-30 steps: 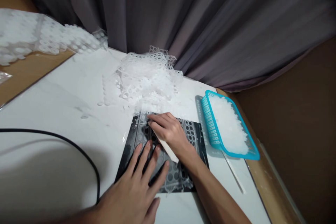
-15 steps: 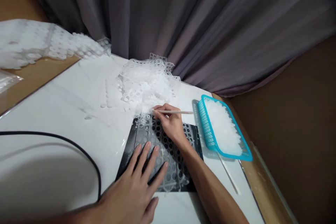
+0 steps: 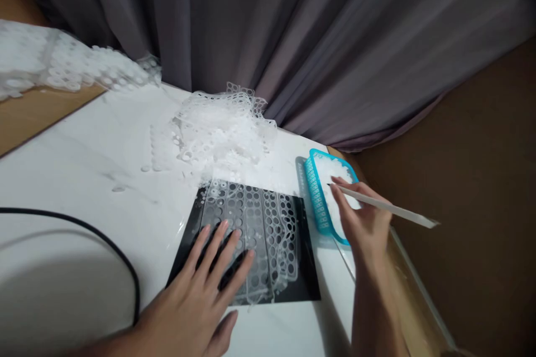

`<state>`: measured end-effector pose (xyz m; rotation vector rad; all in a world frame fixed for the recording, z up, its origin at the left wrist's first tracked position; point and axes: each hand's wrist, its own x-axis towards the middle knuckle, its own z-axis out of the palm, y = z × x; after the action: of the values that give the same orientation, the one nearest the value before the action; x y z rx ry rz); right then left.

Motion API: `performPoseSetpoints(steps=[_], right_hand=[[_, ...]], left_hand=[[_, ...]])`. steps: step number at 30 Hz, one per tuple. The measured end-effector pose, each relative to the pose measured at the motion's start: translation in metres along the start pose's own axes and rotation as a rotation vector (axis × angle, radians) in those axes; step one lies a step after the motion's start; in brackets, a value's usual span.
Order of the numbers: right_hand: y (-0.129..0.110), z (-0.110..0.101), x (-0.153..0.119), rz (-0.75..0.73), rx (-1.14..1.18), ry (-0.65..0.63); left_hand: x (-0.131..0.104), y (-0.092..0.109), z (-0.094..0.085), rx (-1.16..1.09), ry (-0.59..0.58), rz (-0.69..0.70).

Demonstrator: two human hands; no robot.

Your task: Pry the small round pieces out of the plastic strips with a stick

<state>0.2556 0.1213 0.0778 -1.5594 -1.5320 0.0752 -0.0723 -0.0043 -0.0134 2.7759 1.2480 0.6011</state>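
Note:
My left hand (image 3: 201, 295) lies flat with fingers spread on a translucent plastic sheet (image 3: 255, 215) punched with rows of round holes. Beneath that sheet is a black mat (image 3: 310, 281). A thin white stick (image 3: 389, 208), dark at its tip, is pinched in my right hand (image 3: 366, 223). That hand hovers over the blue plastic basket (image 3: 320, 206), which is full of small white pieces (image 3: 330, 170). Whether the stick's tip carries a piece is too small to tell.
A heap of white perforated scraps (image 3: 226, 122) sits at the back of the white table (image 3: 104, 145), against a grey curtain (image 3: 234, 22). More perforated strips (image 3: 71, 61) are piled at the far left. A black cable (image 3: 125, 256) curves across the left side.
My right hand has moved right with the stick, from the sheet's far edge to the basket. My left hand stays on the sheet. The view has shifted slightly.

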Motion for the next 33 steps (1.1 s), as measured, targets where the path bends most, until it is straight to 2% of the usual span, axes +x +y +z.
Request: performPoseSetpoints(steps=[3,7,9,13,17,23,28,33], right_hand=[[-0.029,0.034,-0.014,-0.097,0.121,-0.259],[-0.064,0.081,-0.033,-0.505,0.122,-0.722],[-0.072,0.102,-0.038,-0.634,0.154,-0.811],[-0.070,0.137,-0.043,-0.589,0.299,-0.741],[-0.061,0.154,-0.047,-0.545,0.357,-0.731],[-0.058,0.155,-0.051,-0.651,0.321,-0.763],[-0.059,0.153,-0.054,-0.673,0.279,-0.759],[-0.069,0.151,-0.054,-0.804,0.061,-0.716]], left_hand=[[0.001,0.001,0.003,0.006,-0.007,-0.008],[0.001,0.001,0.009,0.007,0.003,-0.003],[0.001,0.001,0.009,0.016,0.021,0.005],[0.001,-0.001,0.007,0.040,0.025,0.035],[0.000,-0.001,0.007,0.039,-0.007,0.043],[0.003,-0.001,0.000,0.074,-0.078,0.060],[0.005,-0.002,-0.005,0.068,-0.079,0.074],[0.005,-0.001,-0.006,0.065,-0.074,0.062]])
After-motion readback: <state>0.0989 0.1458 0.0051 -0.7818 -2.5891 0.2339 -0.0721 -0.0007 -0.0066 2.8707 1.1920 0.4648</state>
